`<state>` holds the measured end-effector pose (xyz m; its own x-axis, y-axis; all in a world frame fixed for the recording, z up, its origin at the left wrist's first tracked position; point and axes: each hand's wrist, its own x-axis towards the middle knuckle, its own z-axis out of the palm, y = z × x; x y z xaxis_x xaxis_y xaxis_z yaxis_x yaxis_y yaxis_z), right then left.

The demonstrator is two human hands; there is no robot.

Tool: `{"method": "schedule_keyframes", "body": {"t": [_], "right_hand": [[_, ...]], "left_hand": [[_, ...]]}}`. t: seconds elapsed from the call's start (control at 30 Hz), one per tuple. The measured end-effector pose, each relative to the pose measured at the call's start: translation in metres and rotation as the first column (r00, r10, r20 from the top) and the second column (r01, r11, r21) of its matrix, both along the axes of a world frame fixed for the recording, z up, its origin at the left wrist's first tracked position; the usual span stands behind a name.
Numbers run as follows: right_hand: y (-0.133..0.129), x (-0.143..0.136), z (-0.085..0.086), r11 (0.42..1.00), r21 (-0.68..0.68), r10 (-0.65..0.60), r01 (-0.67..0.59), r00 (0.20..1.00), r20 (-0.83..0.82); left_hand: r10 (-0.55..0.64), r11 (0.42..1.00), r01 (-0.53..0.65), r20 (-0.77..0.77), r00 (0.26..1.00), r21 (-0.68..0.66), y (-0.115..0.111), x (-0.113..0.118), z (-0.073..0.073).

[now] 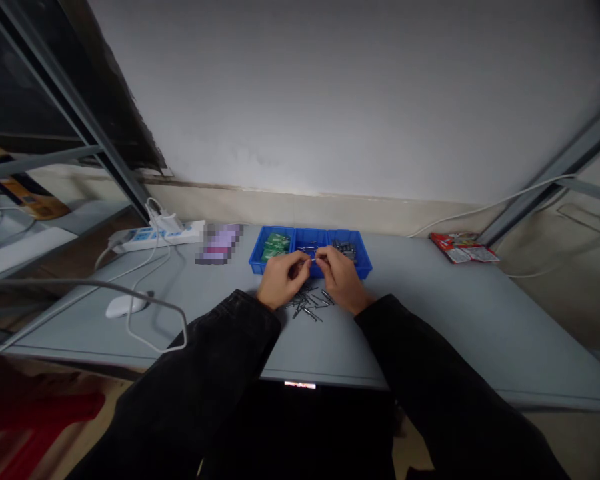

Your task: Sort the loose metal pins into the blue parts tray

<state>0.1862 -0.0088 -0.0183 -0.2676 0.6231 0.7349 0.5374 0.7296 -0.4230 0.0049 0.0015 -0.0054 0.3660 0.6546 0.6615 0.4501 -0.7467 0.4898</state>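
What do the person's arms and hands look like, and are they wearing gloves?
No gloves! The left hand and right hand are both bare. The arms are covered by long, loose black sleeves, the left sleeve and the right sleeve, reaching down to about the wrists. I see no bright pictures or letters on them.

Three bins are set in a row on table, wall behind. Sachets held in left bin, metal parts in right bin. Pins strewn before bins. Power strip placed left of bins; packet, far right.
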Motion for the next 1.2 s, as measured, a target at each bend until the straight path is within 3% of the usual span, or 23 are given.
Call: {"method": "schedule_keyframes", "body": {"t": [1.2], "right_hand": [[-0.0007, 0.0002, 0.0027, 1.0, -0.009, 0.012, -0.012, 1.0, 0.017]], "left_hand": [[-0.003, 1.0, 0.003, 0.005, 1.0, 0.008, 0.0003, 0.0002, -0.0004]]}}
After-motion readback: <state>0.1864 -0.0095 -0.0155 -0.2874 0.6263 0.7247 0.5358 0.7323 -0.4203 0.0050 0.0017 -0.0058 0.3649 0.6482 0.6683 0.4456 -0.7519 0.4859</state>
